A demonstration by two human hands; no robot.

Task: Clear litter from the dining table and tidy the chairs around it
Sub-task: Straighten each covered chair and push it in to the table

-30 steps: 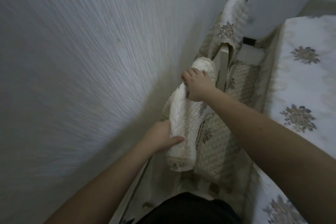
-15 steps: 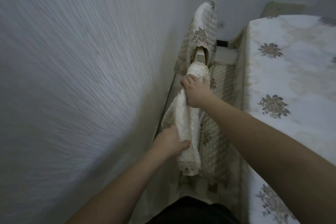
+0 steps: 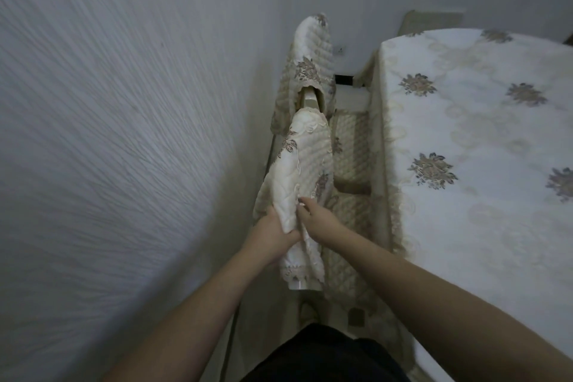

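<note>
Chairs stand in a row between the grey textured wall [image 3: 124, 133] and the dining table draped in a white floral-embroidered cloth [image 3: 465, 139]. On the nearer chair's backrest, a cream quilted cover with brown flower embroidery [image 3: 305, 164] is grasped at its lower end by both hands: the left hand [image 3: 273, 231] is curled around its wall-side edge, and the right hand [image 3: 316, 219] pinches the fabric from the table side. A second, similarly covered chair back [image 3: 310, 53] is seen just beyond, with quilted seat cushions [image 3: 352, 146] tucked beside the table.
</note>
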